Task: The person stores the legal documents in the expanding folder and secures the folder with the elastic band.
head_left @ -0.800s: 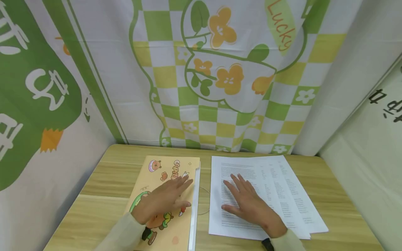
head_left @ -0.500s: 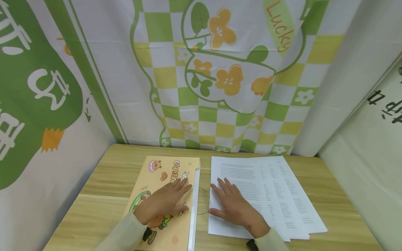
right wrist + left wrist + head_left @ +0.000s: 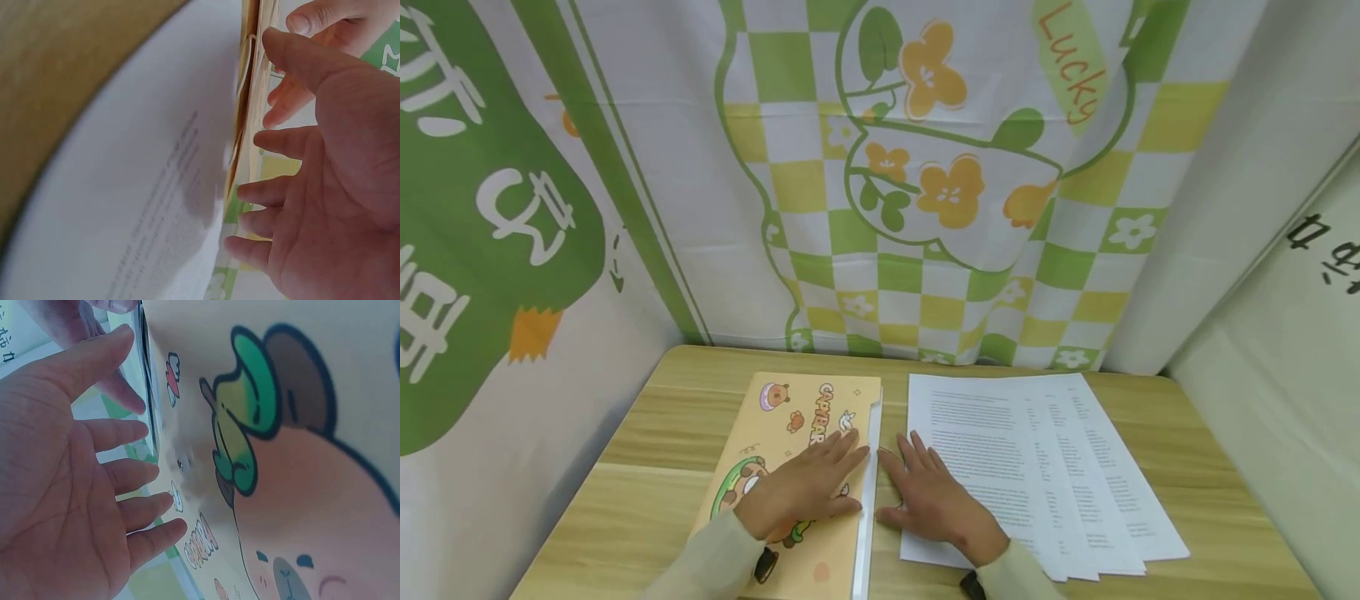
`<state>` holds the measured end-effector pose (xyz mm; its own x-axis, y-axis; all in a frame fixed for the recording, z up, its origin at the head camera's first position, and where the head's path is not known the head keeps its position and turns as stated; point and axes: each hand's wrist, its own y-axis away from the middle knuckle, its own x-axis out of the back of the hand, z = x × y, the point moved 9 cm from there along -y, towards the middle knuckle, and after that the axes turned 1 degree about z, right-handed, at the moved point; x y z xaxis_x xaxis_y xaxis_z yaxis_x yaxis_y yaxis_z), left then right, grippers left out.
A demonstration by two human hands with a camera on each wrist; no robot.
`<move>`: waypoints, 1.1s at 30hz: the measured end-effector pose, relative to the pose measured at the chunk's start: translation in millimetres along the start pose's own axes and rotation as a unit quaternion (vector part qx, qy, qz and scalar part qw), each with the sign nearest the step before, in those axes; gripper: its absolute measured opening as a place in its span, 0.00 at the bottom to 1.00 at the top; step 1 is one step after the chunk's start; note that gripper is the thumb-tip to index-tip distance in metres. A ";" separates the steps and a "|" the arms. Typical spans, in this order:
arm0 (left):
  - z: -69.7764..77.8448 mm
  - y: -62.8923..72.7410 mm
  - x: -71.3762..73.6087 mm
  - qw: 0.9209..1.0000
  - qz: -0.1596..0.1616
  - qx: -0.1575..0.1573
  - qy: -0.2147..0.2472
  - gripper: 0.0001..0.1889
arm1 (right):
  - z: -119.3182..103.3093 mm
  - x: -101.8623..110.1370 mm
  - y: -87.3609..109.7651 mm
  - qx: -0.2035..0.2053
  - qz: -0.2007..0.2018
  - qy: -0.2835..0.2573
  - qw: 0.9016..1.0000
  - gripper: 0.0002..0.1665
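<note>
Basically, folder (image 3: 829, 543) lies long axis fwd, L hand (image 3: 803, 483) above, R hand (image 3: 931, 498) beside, both straight-fingered.

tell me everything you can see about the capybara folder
The folder is peach-coloured, printed with cartoon capybaras and lettering beginning CAPYBAR, smooth like card or plastic. It lies closed and flat on the wood-grain table, left of the printed sheets. A white strip shows along its right edge, below a notched corner. The left hand is spread over it; contact is unclear.

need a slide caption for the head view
Left hand over a cartoon folder, right hand over the edge of fanned printed sheets on a table.
</note>
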<state>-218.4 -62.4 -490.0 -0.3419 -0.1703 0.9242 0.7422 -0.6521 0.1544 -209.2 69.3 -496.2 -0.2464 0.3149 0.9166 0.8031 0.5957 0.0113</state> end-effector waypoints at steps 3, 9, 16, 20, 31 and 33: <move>-0.1 -1.7 -2.8 1.000 -0.004 0.001 -0.005 0.39 | 0.1 -3.8 -1.4 -0.001 -0.005 0.003 1.000 0.48; -1.6 -3.9 -10.4 1.000 -0.019 0.015 -0.002 0.39 | 1.5 -8.2 -2.1 -0.005 -0.020 0.010 1.000 0.48; 3.7 -1.7 -9.9 1.000 -0.023 0.014 -0.001 0.36 | 2.6 -11.3 -3.2 -0.011 -0.034 0.011 0.999 0.49; 5.0 -0.5 -11.6 1.000 -0.025 0.017 0.001 0.37 | 4.9 -13.6 -4.3 -0.015 -0.040 0.009 0.999 0.50; 13.7 1.5 -14.3 0.998 -0.039 0.045 -0.006 0.38 | 2.4 -12.0 -6.5 -0.022 -0.036 0.036 0.998 0.50; 15.8 2.3 -13.7 0.998 -0.039 0.043 -0.012 0.38 | 0.9 -11.8 -6.8 -0.020 -0.034 0.043 0.998 0.50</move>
<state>-202.9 -49.9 -496.9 -0.3875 -0.1039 0.9160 0.7608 -0.5972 0.2541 -212.3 62.1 -507.4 -0.2551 0.2085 0.9442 0.8071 0.5836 0.0892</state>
